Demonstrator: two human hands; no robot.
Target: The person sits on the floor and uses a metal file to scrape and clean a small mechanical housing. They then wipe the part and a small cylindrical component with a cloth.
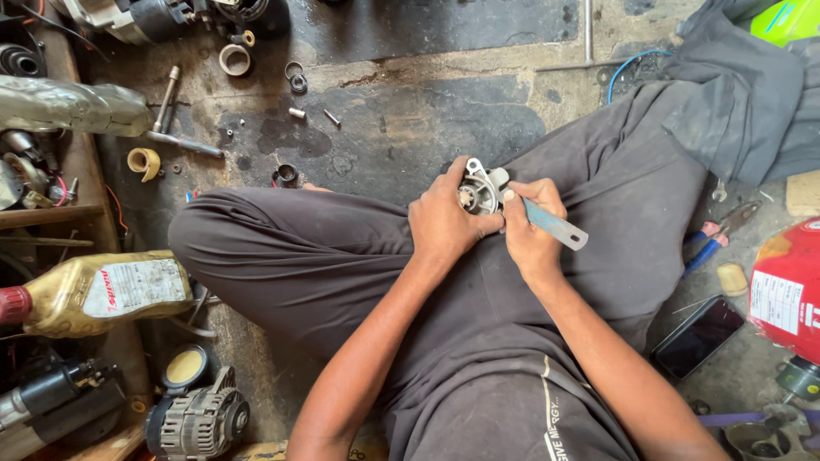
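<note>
I sit cross-legged on an oily floor in dark grey trousers. My left hand (442, 224) grips a small round silver metal housing (478, 193) above my lap, fingers wrapped round its left side. My right hand (530, 230) holds a flat grey metal tool (555, 226) whose front end rests against the housing's right edge; its handle sticks out to the right over my thigh. Both hands touch each other around the part.
A golden oil bottle (102, 292) lies at left, an alternator (198, 420) at bottom left. Rings, bolts and a hammer (175, 141) lie on the floor ahead. Pliers (716, 235), a phone (699, 336) and a red canister (790, 286) are at right.
</note>
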